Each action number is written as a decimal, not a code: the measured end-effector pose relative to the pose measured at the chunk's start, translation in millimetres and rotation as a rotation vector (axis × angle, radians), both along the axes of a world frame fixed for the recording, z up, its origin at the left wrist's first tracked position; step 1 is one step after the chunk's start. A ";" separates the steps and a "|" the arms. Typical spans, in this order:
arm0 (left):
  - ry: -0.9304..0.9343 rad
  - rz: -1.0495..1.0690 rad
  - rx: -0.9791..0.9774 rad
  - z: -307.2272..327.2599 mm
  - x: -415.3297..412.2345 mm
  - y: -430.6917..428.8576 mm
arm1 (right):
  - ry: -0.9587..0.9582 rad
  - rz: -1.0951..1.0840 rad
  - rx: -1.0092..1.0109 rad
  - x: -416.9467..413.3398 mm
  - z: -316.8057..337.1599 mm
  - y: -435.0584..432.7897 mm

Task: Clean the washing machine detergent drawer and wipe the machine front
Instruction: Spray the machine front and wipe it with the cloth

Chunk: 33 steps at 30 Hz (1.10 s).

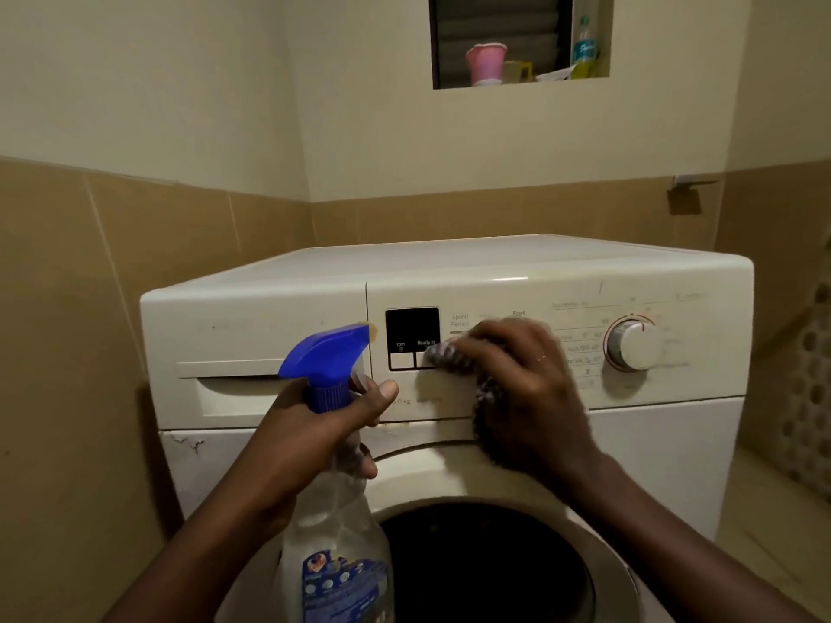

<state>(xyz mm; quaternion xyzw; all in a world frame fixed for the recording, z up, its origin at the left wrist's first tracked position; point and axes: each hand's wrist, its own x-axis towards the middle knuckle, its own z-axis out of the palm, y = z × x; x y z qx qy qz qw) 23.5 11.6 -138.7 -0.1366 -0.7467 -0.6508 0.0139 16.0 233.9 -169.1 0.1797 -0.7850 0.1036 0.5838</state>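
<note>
Detergent drawer (243, 391) sits shut, left of the control panel (494, 296), nearest the left hand (314, 424), fingers curled round the spray bottle (337, 532); the right hand (530, 397) grips a cloth (445, 355) against that panel.

The left hand (321, 424) and right hand (526, 384) have bare forearms — a thin pale ring (542, 358) circles one right finger.

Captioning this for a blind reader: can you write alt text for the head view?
A person's right hand holds a cloth against the control panel of a white washing machine, while the left hand holds a blue-topped spray bottle. The detergent drawer is shut.
</note>
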 end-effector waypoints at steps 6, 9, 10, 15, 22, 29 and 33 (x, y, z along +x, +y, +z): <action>0.010 -0.086 -0.028 2.3 5.7 26.6 | -0.091 -0.083 -0.076 21.9 -37.0 37.2; 0.015 -0.139 -0.049 4.6 8.5 45.6 | -0.122 -0.081 -0.099 31.5 -43.0 53.0; 0.017 -0.153 -0.066 6.1 8.6 52.0 | -0.115 -0.083 -0.142 33.6 -37.8 56.4; 0.022 -0.222 -0.065 16.3 10.8 83.3 | -0.005 -0.106 -0.201 54.7 -16.5 66.3; 0.115 -0.281 -0.106 30.5 8.2 128.7 | 0.158 -0.174 -0.348 73.8 -5.4 97.3; 0.070 -0.333 -0.224 13.7 11.8 150.2 | 0.228 -0.190 -0.491 76.4 12.4 108.9; 0.027 -0.282 -0.142 2.2 17.2 132.0 | 0.140 -0.040 -0.429 64.9 17.6 84.5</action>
